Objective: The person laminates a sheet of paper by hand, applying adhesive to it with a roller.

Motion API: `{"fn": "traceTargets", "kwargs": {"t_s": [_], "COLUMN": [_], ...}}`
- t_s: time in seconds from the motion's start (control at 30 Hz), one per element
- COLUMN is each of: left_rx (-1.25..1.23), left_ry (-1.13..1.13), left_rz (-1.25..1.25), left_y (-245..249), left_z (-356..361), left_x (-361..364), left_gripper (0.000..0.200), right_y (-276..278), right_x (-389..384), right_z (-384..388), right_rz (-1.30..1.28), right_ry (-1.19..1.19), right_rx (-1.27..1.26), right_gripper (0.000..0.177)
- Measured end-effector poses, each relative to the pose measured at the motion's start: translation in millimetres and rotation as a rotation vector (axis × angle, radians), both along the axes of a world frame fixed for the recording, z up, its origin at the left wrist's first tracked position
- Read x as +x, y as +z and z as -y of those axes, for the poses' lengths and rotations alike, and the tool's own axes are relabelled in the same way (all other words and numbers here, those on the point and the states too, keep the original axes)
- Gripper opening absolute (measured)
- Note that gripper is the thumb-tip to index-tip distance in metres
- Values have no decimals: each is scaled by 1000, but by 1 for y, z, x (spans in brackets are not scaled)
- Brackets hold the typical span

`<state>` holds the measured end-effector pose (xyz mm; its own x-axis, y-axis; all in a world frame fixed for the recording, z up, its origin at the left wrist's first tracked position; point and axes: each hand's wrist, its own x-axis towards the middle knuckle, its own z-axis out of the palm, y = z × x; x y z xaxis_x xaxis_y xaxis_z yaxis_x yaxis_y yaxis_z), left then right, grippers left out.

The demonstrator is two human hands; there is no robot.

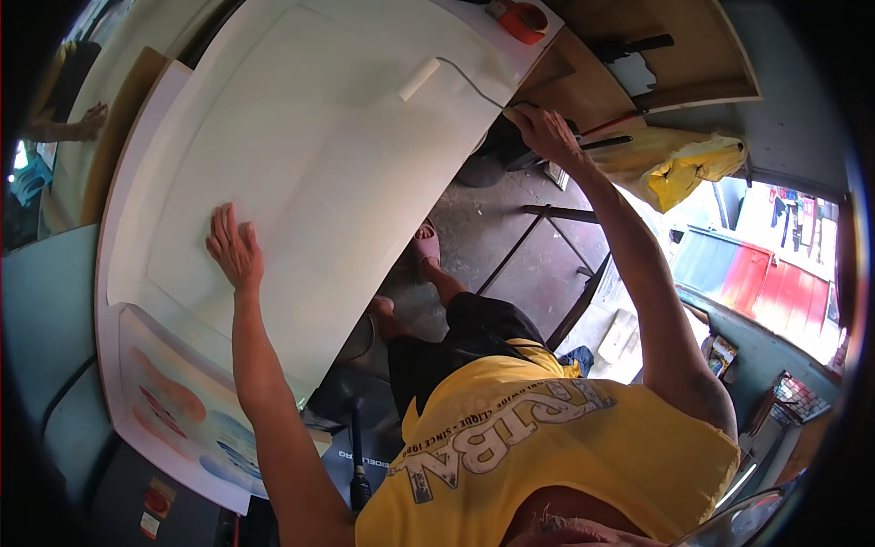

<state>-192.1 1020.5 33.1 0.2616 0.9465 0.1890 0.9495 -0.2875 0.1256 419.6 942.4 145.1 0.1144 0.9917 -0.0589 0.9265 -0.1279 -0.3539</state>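
Note:
My left hand [235, 248] lies flat on a large white sheet [301, 164], its fingers stretched out and nothing in them. The sheet covers most of a tilted-looking work surface. My right hand [545, 132] is closed around the handle of a small paint roller [419, 79], beyond the sheet's right edge. A bent wire frame joins the handle to the white roller head, which rests on the upper part of the sheet. Most of the handle is hidden in my fist.
A printed sheet [169, 406] with orange and blue shapes shows at the near left. An orange tape roll [521, 20] sits at the far corner. Yellow cloth [684, 169] hangs at the right, above a metal frame [547, 211] on the floor. A dark machine [146, 501] stands lower left.

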Motion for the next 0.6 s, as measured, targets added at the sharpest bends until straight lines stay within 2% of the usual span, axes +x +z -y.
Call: {"fn": "traceTargets", "kwargs": {"t_s": [0.27,0.6], "left_rx": [-3,-29], "left_ry": [9,16], "left_rz": [-10,11], "left_y": [-1,-2], "left_z": [-1,-1], "left_x": [1,1], "left_gripper": [55,56], "right_y": [0,-13], "right_x": [-39,-36], "right_z": [-59,-65], "right_rz": [52,54], "right_ry": [-19,-11], "right_rx": [-100,-71], "right_gripper": [36,36]}}
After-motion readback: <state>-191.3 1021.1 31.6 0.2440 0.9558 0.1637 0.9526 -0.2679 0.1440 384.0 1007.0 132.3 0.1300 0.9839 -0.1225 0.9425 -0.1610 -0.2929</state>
